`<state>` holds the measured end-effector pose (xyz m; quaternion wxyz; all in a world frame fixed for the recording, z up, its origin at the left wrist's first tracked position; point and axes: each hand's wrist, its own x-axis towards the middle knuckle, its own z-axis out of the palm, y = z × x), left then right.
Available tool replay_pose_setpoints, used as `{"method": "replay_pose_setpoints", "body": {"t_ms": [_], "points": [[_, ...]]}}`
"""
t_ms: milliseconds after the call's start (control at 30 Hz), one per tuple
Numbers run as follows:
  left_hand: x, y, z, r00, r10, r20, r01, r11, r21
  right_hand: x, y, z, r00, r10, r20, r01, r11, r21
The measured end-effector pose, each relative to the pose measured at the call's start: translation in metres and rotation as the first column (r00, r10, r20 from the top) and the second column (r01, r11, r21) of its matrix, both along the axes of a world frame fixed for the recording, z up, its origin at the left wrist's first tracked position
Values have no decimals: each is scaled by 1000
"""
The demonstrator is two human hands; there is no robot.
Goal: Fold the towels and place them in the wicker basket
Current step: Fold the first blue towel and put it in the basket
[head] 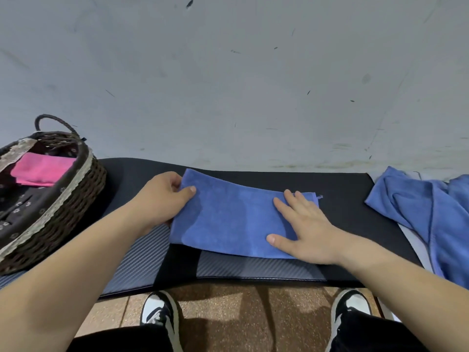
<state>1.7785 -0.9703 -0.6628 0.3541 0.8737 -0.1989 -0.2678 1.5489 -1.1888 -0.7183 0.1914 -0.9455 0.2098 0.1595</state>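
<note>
Now, step: judged as mid-fold on one towel; the carry to the basket is not yet begun
blue towel: lies folded into a long band on the dark surface, to the right of the wicker basket and apart from it; the end nearest the basket seems raised a little
left hand: pinches the towel's end nearest the basket, thumb on top, fingers curled round the edge
right hand: laid flat, fingers straight, pressing down the end farthest from the basket
pink towel: folded, lying inside the basket
unfolded blue towels: heaped far to the right of the basket, well beyond the towel in hand, partly hanging over the surface edge
handling: looks light, soft and limp, probably terry; it has no stiffness to keep a shape, and the layers would likely slide apart if lifted by one corner; not fragile, and unlikely to slip on the mat
where to take hold: the short ends, pinching through all layers; for the move to the basket, one palm under the bundle and one on top
risk: the fold may open on the way, and a trailing edge could catch the basket rim
</note>
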Motion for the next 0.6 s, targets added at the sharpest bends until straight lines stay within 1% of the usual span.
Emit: {"method": "replay_pose_setpoints", "body": {"t_ms": [67, 133, 200, 267, 333, 400, 467, 533, 600], "points": [[-1, 6, 10, 999, 31, 26, -30, 999, -21, 3, 13, -2, 999, 35, 34, -34, 999, -15], [-7, 6, 21, 999, 36, -5, -36, 996, -83, 9, 15, -1, 983, 71, 168, -60, 996, -70], [-20, -5, 32, 999, 12, -43, -18, 990, -139, 14, 9, 5, 948, 47, 314, -18, 996, -93], [-35, -23, 37, 995, -12, -96, -7, 981, -196, 18, 0, 13, 887, -84, 455, 93, 996, 2], [-52, -46, 39, 985, -45, -166, 2, 968, -250, 19, -7, 25, 786, -294, 543, 250, 956, 156], [-67, -71, 37, 974, -86, -208, 28, 963, -268, 18, -14, 34, 684, -518, 514, 365, 853, 373], [-81, -92, 32, 966, -126, -227, 64, 963, -262, 14, -20, 38, 624, -672, 399, 395, 712, 580], [-92, -109, 22, 966, -173, -191, 128, 965, -230, 10, -22, 39, 612, -747, 260, 396, 575, 716], [-103, -121, 11, 960, -246, -134, 221, 959, -176, 7, -26, 35, 635, -760, 140, 410, 484, 773]]}}
